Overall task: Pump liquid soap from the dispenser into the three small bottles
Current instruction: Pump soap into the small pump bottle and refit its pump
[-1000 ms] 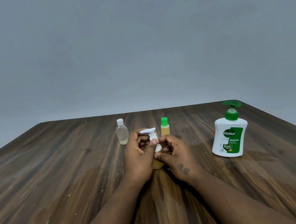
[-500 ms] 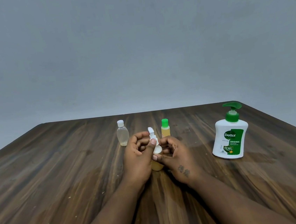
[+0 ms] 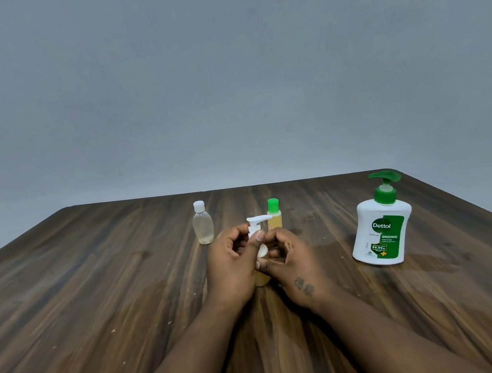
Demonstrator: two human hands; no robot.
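One dark wooden surface fills the lower view, its far edge running straight behind the things and its far right corner rounded. One white Dettol pump dispenser with a green head stands upright near that corner, close to the right edge and well apart from the hands. Two hands meet at the middle: the left hand and the right hand both curl round one small pump-top bottle standing on the wood. Two more small bottles stand just behind them, a clear white-capped bottle and a yellow green-capped bottle. Broad wood stretches left and near.
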